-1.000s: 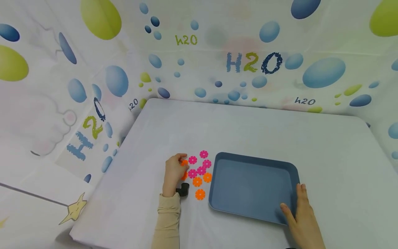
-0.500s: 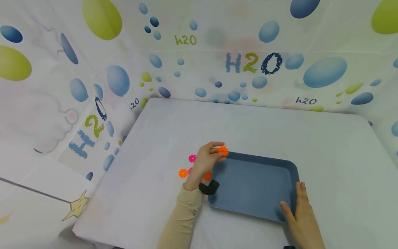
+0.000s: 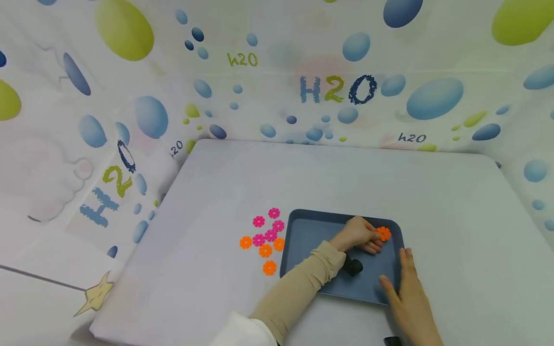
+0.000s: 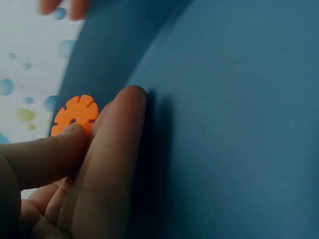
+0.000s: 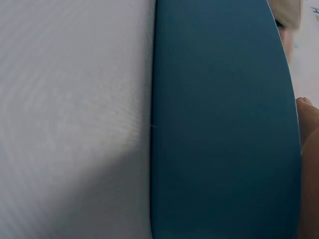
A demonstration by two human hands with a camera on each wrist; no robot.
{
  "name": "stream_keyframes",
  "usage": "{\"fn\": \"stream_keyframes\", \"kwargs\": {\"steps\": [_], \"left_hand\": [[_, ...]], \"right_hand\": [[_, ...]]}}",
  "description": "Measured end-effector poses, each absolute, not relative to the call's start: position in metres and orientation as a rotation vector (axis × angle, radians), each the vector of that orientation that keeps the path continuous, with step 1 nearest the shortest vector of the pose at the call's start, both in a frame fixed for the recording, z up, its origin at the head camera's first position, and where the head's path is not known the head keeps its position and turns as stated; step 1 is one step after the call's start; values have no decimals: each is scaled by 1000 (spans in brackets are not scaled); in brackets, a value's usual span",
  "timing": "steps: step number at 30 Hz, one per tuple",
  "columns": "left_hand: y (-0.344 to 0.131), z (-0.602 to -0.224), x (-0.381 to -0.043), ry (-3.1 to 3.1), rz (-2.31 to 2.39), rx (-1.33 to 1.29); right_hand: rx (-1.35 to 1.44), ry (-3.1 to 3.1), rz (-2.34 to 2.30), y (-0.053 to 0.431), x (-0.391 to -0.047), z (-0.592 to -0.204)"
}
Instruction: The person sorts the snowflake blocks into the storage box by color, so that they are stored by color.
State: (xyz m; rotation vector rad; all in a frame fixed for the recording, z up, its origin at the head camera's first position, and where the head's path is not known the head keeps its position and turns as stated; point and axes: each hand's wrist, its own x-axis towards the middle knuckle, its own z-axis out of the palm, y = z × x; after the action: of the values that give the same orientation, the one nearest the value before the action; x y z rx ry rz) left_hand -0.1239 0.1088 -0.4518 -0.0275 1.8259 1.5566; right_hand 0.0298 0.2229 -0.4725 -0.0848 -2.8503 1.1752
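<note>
My left hand (image 3: 357, 235) reaches over the right part of a blue-grey tray (image 3: 309, 250). Between its thumb and finger it pinches an orange notched disc (image 3: 383, 234), a flower-shaped interlocking toy piece. The left wrist view shows this orange disc (image 4: 78, 115) at the fingertips, near the tray's wall. My right hand (image 3: 411, 293) lies at the tray's near right corner, fingers straight along the right rim and thumb stretched over the front part. In the right wrist view, the tray's outer side (image 5: 224, 124) fills the middle, with part of the hand at the right edge.
Left of the tray, several pink notched discs (image 3: 270, 235) and several orange notched discs (image 3: 265, 251) lie loosely grouped on the white tabletop (image 3: 207, 192). Behind the table hangs a white cloth backdrop (image 3: 277, 72) printed with blue and green bubbles.
My left hand has picked up an orange disc from the group and carried it right, across the tray to its far right corner. The right hand keeps its place at the tray.
</note>
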Motion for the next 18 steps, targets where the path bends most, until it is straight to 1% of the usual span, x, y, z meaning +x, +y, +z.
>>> {"fn": "stream_keyframes", "kwargs": {"steps": [4, 10, 14, 18], "left_hand": [[115, -458, -125, 1859, 1535, -47], [113, -455, -124, 2013, 1385, 16], [100, -448, -120, 2161, 1248, 162], [61, -434, -118, 2209, 1310, 363]], "right_hand": [[-70, -2851, 1181, 218, 28, -473], [-84, -2864, 1199, 218, 28, -470], [-109, -2873, 1186, 221, 29, -468], [-124, -2882, 1172, 221, 30, -468]]}}
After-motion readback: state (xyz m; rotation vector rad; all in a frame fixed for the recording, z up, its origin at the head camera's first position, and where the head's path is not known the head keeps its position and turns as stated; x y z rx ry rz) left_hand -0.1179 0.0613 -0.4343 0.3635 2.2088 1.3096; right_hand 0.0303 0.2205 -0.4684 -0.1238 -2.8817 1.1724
